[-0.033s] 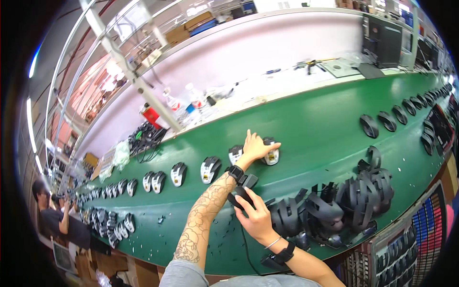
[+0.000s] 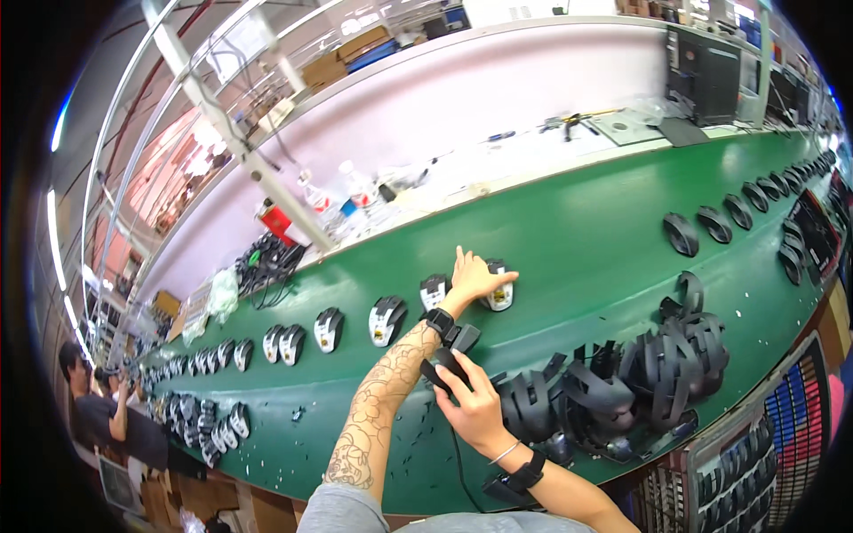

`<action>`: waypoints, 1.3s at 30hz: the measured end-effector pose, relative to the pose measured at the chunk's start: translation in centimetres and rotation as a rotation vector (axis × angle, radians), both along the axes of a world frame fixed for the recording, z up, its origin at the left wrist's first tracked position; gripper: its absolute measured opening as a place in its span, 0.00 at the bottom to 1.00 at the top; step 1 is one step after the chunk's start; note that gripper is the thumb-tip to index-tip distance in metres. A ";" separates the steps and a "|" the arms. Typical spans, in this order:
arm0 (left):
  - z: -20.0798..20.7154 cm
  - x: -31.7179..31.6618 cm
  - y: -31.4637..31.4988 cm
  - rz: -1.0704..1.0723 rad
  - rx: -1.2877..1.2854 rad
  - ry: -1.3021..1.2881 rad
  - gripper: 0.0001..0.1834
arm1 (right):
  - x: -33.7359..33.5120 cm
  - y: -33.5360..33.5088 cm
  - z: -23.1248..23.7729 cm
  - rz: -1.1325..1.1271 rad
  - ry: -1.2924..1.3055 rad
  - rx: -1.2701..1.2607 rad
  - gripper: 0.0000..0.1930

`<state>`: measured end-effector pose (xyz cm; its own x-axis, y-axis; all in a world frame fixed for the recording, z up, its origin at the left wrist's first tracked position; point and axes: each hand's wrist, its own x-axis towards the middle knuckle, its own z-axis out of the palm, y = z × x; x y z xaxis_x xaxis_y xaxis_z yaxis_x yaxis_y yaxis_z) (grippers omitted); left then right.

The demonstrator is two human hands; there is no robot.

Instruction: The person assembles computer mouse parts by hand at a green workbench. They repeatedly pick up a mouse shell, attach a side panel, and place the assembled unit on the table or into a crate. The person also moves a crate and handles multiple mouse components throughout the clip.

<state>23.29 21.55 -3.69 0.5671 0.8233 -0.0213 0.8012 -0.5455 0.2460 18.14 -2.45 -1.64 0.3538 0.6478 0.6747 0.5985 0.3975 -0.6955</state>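
My left hand [image 2: 480, 277] reaches out over the green work surface, index finger stretched ahead and thumb out to the right. It lies over two half-built computer mice with pale bodies: one mouse [image 2: 433, 291] at its left, another [image 2: 500, 297] under its thumb side. Close to my left wrist, my right hand [image 2: 475, 404] grips a black rounded object [image 2: 444, 371], mostly covered by the fingers; its exact kind is unclear. A thin black cable [image 2: 459, 462] runs down below that hand. Just right of it sits a pile of black curved mouse shells [image 2: 604, 386].
Several more pale mice [image 2: 387, 321] stand in a row leftward on the green surface [image 2: 569, 240]. Black mice [image 2: 681, 234] line the far right. A rack of black parts [image 2: 729, 480] stands at the lower right. Someone in dark clothing [image 2: 120, 422] works at the far left.
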 end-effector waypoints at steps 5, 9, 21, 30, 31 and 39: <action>-0.2 1.4 -2.1 -0.007 0.107 -0.202 0.46 | 0.9 0.5 -0.4 -0.077 0.042 -0.065 0.20; 2.8 -3.2 -4.0 0.067 -0.279 -0.658 0.39 | 0.5 0.2 0.0 -0.040 0.049 -0.081 0.19; 4.0 -21.4 -10.5 0.360 -1.314 -1.512 0.14 | -0.6 -0.2 2.0 0.140 0.191 -0.194 0.33; 3.9 -21.5 -14.1 0.367 -1.275 -1.455 0.23 | -0.8 0.0 1.6 0.123 0.186 -0.193 0.38; 3.9 -21.4 -14.3 0.378 -1.242 -1.410 0.24 | -0.9 0.0 2.2 0.084 0.153 -0.191 0.38; 3.4 -19.6 -18.5 0.202 -1.092 -1.494 0.27 | -2.4 0.2 3.1 -0.062 -0.139 -0.179 0.41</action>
